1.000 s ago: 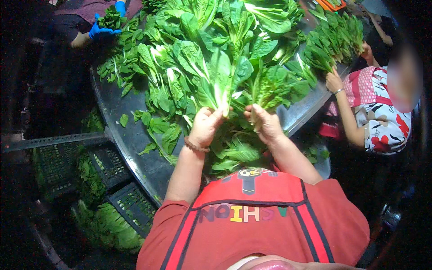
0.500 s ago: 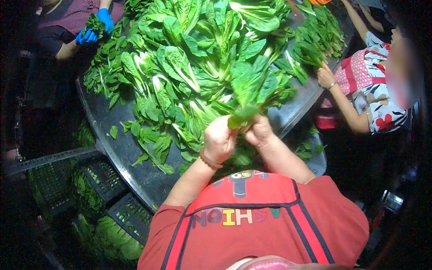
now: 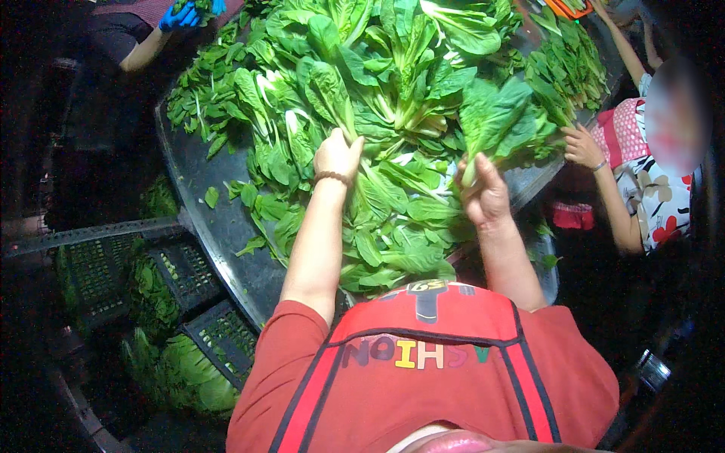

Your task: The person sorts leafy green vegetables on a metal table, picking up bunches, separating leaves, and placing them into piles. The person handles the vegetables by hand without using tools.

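Observation:
My right hand (image 3: 483, 192) grips a leafy green bunch (image 3: 495, 117) by its stem end, the broad leaves fanning away from me over the table. Farther left, my left hand (image 3: 337, 158), with a beaded bracelet at the wrist, is closed around the pale stalk of a leafy green plant (image 3: 327, 90) lying on the heap. The two hands are well apart. Between and beyond them spreads a large pile of leafy greens (image 3: 400, 98), with loose leaves (image 3: 400, 253) close to my body. Its fingertips are partly hidden among the leaves.
The dark tabletop (image 3: 226, 219) has a raised metal rim. Black slatted crates (image 3: 223, 340) and more greens (image 3: 192, 377) stand below at left. A co-worker's hand (image 3: 581, 147) touches greens at right; blue gloves (image 3: 181, 15) hold greens at far left. An orange container (image 3: 570, 7) sits at far right.
My hands have separated: the right moved right with the leafy green bunch, while the left let go and reached forward to another plant's stalk. The view has shifted slightly; the gloved hands moved farther off.

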`<state>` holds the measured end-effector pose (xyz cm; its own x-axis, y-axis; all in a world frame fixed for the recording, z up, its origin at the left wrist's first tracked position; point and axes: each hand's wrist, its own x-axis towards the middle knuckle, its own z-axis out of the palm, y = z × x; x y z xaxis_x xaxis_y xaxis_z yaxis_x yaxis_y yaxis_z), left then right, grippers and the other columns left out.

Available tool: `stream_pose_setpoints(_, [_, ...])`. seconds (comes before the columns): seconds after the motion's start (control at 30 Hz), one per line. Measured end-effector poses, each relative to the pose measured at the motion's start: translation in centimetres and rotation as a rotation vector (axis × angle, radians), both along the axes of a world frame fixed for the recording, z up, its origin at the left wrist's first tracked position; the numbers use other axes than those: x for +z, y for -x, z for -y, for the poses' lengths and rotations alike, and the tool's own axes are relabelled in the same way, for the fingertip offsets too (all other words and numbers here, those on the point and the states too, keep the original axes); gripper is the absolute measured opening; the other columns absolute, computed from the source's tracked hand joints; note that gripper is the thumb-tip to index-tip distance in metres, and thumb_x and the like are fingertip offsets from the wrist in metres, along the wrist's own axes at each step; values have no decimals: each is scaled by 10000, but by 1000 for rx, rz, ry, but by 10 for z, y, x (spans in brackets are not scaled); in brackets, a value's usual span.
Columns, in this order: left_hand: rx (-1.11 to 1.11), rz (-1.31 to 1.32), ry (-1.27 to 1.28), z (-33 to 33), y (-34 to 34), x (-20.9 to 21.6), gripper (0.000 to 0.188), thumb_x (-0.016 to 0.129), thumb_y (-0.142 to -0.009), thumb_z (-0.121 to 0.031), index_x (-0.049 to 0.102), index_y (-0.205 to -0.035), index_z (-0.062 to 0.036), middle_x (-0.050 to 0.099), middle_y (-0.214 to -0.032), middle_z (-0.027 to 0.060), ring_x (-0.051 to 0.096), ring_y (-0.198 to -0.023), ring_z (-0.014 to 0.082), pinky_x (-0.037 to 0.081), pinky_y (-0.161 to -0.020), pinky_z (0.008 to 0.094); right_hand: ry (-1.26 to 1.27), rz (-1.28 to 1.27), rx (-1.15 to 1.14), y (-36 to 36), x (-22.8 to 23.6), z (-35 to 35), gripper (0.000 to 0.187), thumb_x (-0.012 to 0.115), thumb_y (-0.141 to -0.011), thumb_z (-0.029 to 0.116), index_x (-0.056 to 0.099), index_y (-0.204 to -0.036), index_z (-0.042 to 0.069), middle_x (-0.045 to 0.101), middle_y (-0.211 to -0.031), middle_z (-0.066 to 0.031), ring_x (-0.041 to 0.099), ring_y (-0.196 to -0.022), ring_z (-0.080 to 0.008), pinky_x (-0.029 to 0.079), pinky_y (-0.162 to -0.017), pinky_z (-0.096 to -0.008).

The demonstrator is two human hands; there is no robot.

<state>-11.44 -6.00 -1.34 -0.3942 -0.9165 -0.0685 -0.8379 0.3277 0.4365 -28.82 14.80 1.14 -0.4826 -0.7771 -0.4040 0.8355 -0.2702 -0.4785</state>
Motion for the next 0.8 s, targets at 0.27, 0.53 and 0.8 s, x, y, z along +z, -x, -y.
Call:
stream_pose_setpoints(0.27, [51,-1357,-1241,-64,-52,62,421,443,-906,-181,377,-1271,18,618,-850,99,575,-619,116,440,-533,188,-121,189,191,-32,-9,-1,172,626,-811,210,563,-924,98,601,-789,-40,599,-699,-165,495,-624,-315])
stream_pose_setpoints(0.53, [-49,-991,-1154,-93,-37,38,274,430,-917,-191,446,-1134,-25,581,-779,46,494,-567,87,404,-533,183,-267,-149,188,-76,7,31,317,657,-781,168,527,-1043,43,575,-883,-19,544,-785,-137,431,-727,-290])
stream_pose_setpoints(0.8, [-505,24,7,-122,3,69,456,552,-732,-158,478,-1130,51,596,-732,145,592,-595,289,489,-523,383,-235,-335,233,-75,28,23,279,633,-804,158,584,-1050,35,592,-1000,-44,549,-909,-154,440,-807,-281])
